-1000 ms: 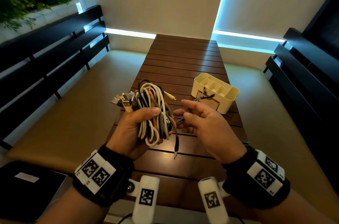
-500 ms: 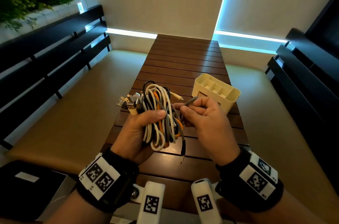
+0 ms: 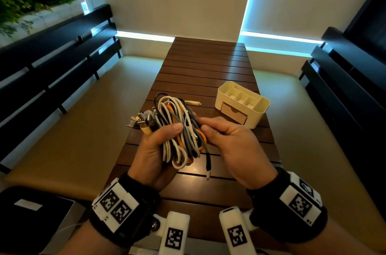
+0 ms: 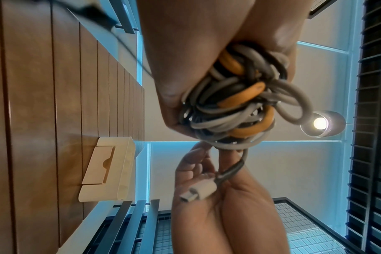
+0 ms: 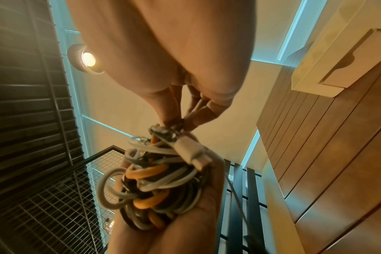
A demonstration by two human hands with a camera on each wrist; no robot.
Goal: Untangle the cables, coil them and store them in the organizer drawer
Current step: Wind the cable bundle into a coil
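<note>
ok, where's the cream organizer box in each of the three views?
Head: organizer box right of centre on the table, drawer facing the person.
Left wrist: lower left, rotated sideways, drawer front visible.
Right wrist: top right corner, seen from below.
Shared landmark: the cable bundle held in the left hand.

The left hand (image 3: 155, 148) is raised palm-up, fingers and thumb curled in a full grip round the cable bundle (image 3: 179, 129). The right hand (image 3: 231, 146) sits just beside that grip, its fingertips (image 5: 198, 113) pinching strands at the bundle's edge. Both wrists wear black bands.
</note>
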